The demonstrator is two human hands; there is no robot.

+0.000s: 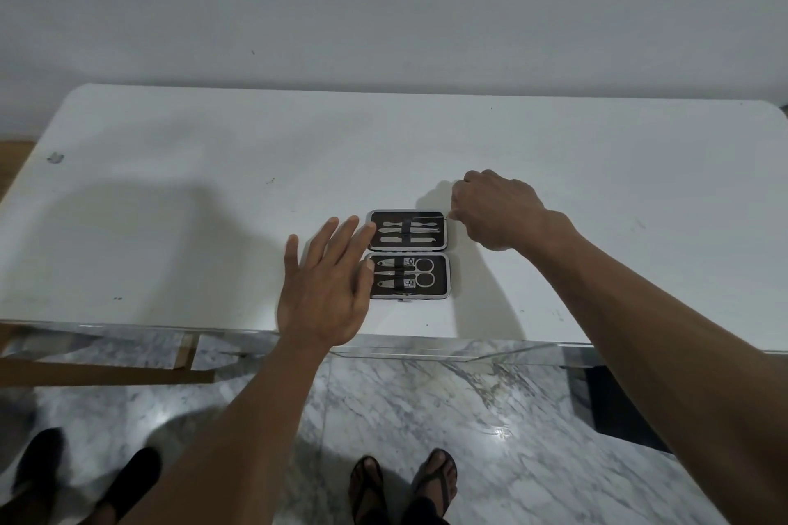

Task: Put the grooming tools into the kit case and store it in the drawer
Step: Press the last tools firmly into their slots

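The kit case point(408, 254) lies open flat on the white table point(213, 205), its two black-lined halves one behind the other. The far half holds several slim metal tools; the near half holds clippers and small scissors point(420, 272) under an elastic strap. My left hand point(328, 290) rests with straight, spread fingers on the case's left edge. My right hand point(496, 211) is at the far half's right end and pinches a thin metal tool point(430, 220) that lies along the top row.
The table stands against a grey wall, with its front edge just below the case. Below it are a marble floor, my sandalled feet point(403, 486), a pair of dark shoes point(85, 477) at the left and a wooden frame point(106, 371).
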